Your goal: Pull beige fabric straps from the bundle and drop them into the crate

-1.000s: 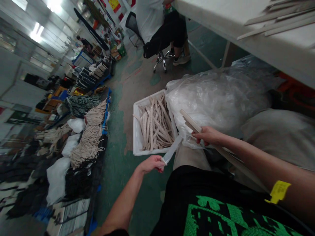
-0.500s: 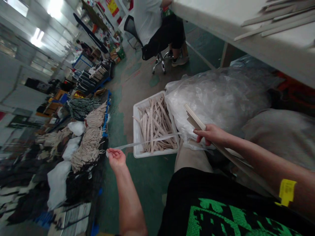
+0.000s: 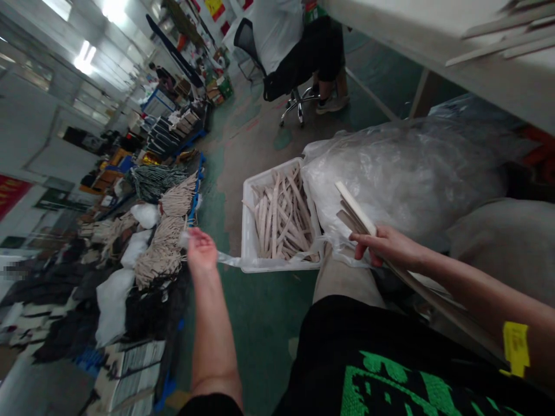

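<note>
A worker seated over a green factory floor [image 3: 260, 312] pulls a clear film strip [image 3: 229, 261] away from a bundle of flat beige strips [image 3: 353, 209]. The left hand [image 3: 200, 251] is stretched far out to the side, fingers curled shut over the film's loose end. The film runs taut from there across the near rim of a white plastic crate [image 3: 248, 231] toward the right hand [image 3: 385, 245]. The right hand is closed around the bundle, thumb on top, with the strips' ends fanning out beyond the fingers toward the crate.

The peel looks close to done. The film is drawn out to nearly an arm's span, yet its far end, near the right hand, does not appear to have come free. Where exactly it joins the bundle cannot be told.

The crate lies between and just beyond the two hands. It holds a loose heap of pale strips [image 3: 281, 216], which suggests a fair share of the work is through. Several strips in the right hand have yet to be handled. More long slats [image 3: 498, 40] lie on the worktop [image 3: 411, 29] above and beyond the right hand.

A bulging clear plastic bag [image 3: 403, 167] sits just past the right hand, touching the crate's side. Bundles of cord [image 3: 173, 231] are stacked on the floor beyond the left hand. Another person [image 3: 286, 34] sits on an office chair farther off.
</note>
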A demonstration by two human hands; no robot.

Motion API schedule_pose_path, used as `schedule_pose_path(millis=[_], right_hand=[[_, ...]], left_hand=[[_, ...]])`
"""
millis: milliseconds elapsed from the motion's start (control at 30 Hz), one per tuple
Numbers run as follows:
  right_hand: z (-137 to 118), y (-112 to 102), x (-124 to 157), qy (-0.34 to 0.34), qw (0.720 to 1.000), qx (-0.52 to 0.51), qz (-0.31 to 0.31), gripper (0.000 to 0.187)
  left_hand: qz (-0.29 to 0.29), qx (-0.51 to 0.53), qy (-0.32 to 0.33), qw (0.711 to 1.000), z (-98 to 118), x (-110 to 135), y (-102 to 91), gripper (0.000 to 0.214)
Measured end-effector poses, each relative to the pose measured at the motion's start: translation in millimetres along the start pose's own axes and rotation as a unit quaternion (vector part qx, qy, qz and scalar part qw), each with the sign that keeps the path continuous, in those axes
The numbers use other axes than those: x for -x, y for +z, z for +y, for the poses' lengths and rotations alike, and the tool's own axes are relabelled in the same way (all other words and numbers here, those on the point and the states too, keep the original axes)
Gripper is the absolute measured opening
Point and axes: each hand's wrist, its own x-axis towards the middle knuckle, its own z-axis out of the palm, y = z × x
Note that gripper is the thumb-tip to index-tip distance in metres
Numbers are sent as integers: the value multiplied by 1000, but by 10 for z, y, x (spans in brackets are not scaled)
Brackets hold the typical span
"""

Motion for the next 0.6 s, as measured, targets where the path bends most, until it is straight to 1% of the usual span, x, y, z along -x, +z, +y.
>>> schedule_pose_path(millis=[100,167,267,367,433,500,600], right_hand=[[42,-48,16,0,1000,4,6,60],[53,-78,12,-6,1000,2,13,59],[9,-77,30,-28,1000,-11,-5,56],[-55,-24,69,-32,998,-18,-48,57],[-56,18,77,-26,996,-38,-74,60],[-16,51,63,-23,994,-63,-90,62],[62,77,28,-19,993,-67,-92,64]], left_hand=[[64,52,-21,996,-241,-20,66,23],[89,71,-53,992,-417,-7,141,27],[66,49,-114,990,-680,75,296,24],[30,22,-156,987,-953,237,465,14],[15,18,-167,986,-1131,368,567,16],[13,27,-171,985,-1280,493,654,22],[28,55,-182,981,-1410,638,739,24]])
